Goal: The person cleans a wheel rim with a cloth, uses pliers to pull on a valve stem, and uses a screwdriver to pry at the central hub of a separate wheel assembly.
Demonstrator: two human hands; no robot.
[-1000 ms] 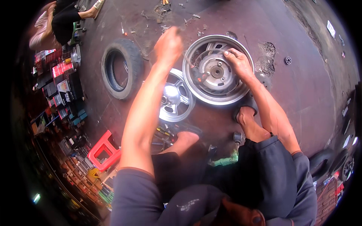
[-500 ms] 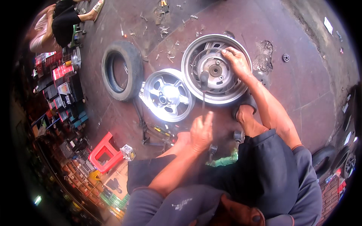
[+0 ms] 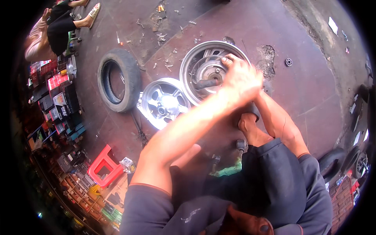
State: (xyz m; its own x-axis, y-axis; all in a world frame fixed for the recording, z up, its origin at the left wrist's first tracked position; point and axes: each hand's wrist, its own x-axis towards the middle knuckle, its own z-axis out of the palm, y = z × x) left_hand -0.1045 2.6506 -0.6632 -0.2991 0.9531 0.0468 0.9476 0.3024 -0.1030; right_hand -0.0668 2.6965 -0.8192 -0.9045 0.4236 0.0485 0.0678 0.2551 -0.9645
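Note:
A grey wheel rim (image 3: 184,74) with a round hub and a disc-like ring lies on the floor ahead of me. My right hand (image 3: 234,66) is curled over its right side, the thumb near the ring; what its fingers grip is hidden. My left forearm crosses from lower left, and my left hand (image 3: 246,82) is smeared by motion, overlapping the right hand. A thin-shafted tool with a thick dark end (image 3: 206,83) reaches from the left hand across the hub. A shiny silver wheel rim (image 3: 166,102) lies beside it on the left, partly behind my forearm.
A loose black tire (image 3: 131,80) lies further left. On the floor are a bearing-like ring (image 3: 288,62), scraps and a rough patch (image 3: 267,58). A red stool (image 3: 102,166) stands lower left, near stacked boxes (image 3: 58,100). Another person (image 3: 47,31) sits upper left.
My left hand has swung up and right from below the grey rim to over my right hand. The tool's thick end has turned from pointing away to pointing left. The view has shifted slightly.

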